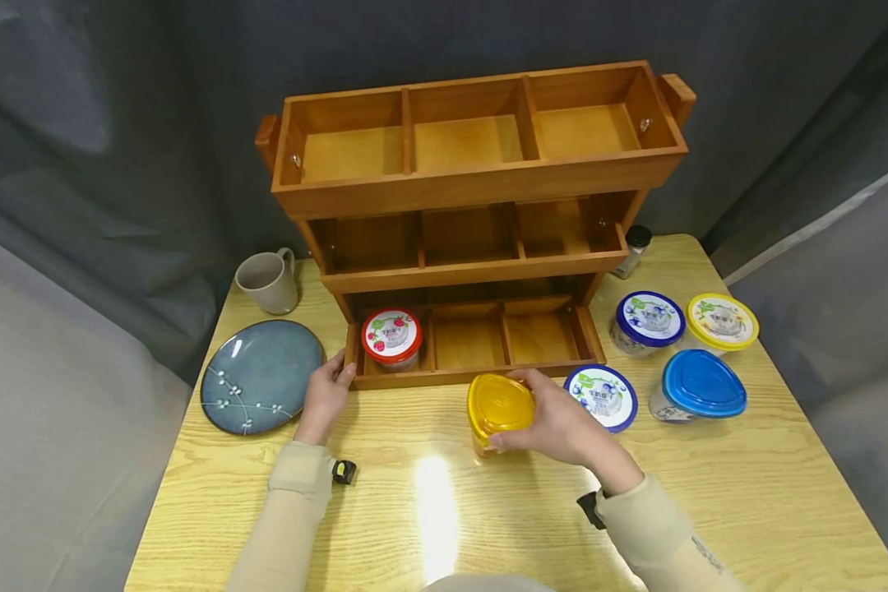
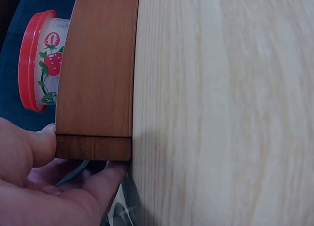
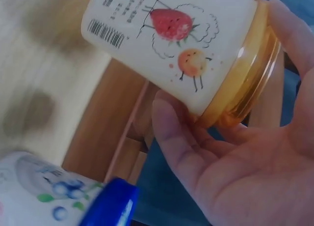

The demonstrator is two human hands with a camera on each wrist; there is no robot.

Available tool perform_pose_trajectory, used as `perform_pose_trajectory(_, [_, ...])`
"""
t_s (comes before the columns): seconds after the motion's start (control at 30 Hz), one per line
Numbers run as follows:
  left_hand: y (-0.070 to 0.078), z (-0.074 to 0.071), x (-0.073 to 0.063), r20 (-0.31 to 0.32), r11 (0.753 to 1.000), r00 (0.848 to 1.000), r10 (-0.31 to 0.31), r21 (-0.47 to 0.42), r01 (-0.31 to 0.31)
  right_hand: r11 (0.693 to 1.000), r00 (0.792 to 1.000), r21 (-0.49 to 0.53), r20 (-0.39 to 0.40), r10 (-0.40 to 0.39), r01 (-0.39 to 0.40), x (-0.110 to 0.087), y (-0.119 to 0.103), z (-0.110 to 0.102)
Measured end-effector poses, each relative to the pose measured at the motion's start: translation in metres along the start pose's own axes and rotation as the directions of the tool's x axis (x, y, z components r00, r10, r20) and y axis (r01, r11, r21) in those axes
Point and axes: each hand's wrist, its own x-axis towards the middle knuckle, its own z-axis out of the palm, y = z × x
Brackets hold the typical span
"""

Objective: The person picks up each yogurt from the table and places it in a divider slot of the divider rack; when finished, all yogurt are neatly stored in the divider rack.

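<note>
My right hand point(image 1: 562, 423) grips a white plastic tub point(image 3: 162, 44) by its orange lid point(image 1: 500, 403), in front of the lowest tier of a three-tier wooden organizer point(image 1: 481, 181). A strawberry and an orange fruit are printed on its side. At the left front corner of that tier, my left hand point(image 1: 326, 399) pinches the wood point(image 2: 93, 147) between thumb and fingers. A red-lidded strawberry tub point(image 1: 392, 337) sits in the lowest tier's left compartment. Near my right hand lies a round blue-rimmed blueberry lid point(image 1: 601, 399) on its tub.
To the right stand another blueberry tub point(image 1: 649, 319), a yellow-lidded tub point(image 1: 722, 321), a blue-lidded tub point(image 1: 699, 385) and a black-capped jar point(image 1: 632, 251). A blue-grey plate point(image 1: 262, 374) and a beige mug point(image 1: 270, 282) are on the left. Curtains surround the wooden table point(image 1: 385, 534).
</note>
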Motion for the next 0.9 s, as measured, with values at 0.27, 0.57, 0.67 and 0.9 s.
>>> perform_pose_trajectory(0.27, [0.002,-0.001,-0.001,0.005,1.000,1.000,-0.003,-0.012,0.003,0.998,0.998,-0.018,-0.020,-0.058,0.057,0.007,-0.010,-0.026])
perform_pose_trajectory(0.57, [0.000,0.001,0.001,-0.003,0.999,1.000,0.020,-0.026,-0.020,0.968,0.978,-0.164,-0.056,-0.203,0.192,0.041,-0.022,-0.059])
perform_pose_trajectory(0.67, [-0.001,0.001,0.001,-0.004,0.999,1.000,0.020,-0.030,-0.020,0.955,0.970,-0.188,-0.042,-0.241,0.230,0.058,-0.023,-0.064])
perform_pose_trajectory(0.9, [-0.002,0.000,0.001,-0.009,1.000,1.000,0.017,-0.014,-0.017,0.956,0.965,-0.137,0.001,-0.262,0.260,0.093,-0.021,-0.064])
